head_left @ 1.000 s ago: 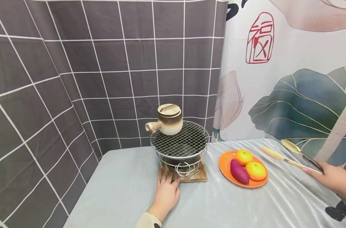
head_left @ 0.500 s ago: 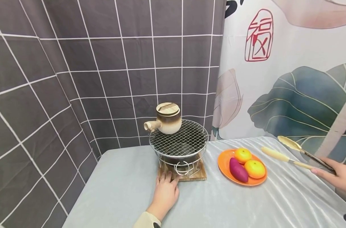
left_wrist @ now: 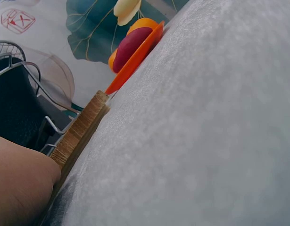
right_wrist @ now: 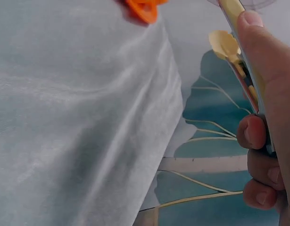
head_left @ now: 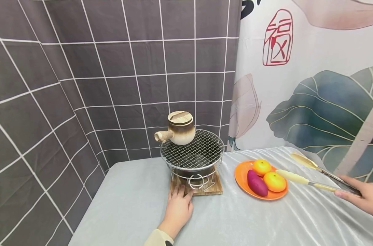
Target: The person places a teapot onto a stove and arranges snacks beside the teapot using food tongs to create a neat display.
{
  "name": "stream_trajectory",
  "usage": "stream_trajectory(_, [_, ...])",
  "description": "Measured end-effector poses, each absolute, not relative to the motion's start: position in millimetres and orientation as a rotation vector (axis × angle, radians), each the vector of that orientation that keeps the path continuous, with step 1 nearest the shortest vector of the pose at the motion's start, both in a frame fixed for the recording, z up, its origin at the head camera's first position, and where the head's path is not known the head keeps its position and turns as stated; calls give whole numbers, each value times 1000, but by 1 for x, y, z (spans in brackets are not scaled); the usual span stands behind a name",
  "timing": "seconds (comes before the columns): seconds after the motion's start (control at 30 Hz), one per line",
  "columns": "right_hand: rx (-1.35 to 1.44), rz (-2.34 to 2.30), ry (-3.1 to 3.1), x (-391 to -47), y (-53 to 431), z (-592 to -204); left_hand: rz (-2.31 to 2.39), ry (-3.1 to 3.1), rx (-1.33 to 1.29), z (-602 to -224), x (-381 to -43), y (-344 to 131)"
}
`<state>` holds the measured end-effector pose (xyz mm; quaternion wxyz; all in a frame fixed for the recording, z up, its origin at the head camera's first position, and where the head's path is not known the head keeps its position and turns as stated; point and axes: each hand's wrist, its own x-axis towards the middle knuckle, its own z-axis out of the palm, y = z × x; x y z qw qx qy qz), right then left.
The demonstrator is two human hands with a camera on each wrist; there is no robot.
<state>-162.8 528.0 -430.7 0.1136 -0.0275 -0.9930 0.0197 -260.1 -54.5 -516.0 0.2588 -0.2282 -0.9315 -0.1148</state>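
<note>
My left hand (head_left: pixel 178 210) rests with extended fingers on the front left edge of a wooden board (head_left: pixel 217 187). On that board stands a round wire-topped grill (head_left: pixel 205 150), carrying a small clay pot (head_left: pixel 183 136) with a wooden lid and a side handle pointing left. At the right, my right hand (head_left: pixel 369 198) grips a pair of tongs (head_left: pixel 323 187), their pale tips spread apart. The lower tip overlaps the edge of the front mandarin (head_left: pixel 274 181) in the head view. A second mandarin (head_left: pixel 261 167) and a purple sweet potato (head_left: pixel 257 183) share the orange plate (head_left: pixel 241 181).
A grey shiny cloth (head_left: pixel 128 198) covers the table, creased on the right side. Behind it hangs a dark curtain (head_left: pixel 109 92) with white grid lines. To the right is a white curtain (head_left: pixel 251 51) with lotus leaves and a red seal.
The tongs' tips have swung down and left, closer to the plate, after the right hand shifted slightly right. My left hand stays at the board; pot, grill and plate are unmoved.
</note>
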Motion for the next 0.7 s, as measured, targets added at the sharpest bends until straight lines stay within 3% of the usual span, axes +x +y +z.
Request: stream_trajectory(0.7, [96,-27,-2801,-142,514,-469,-316,-2549,-618,-513,-257,-54])
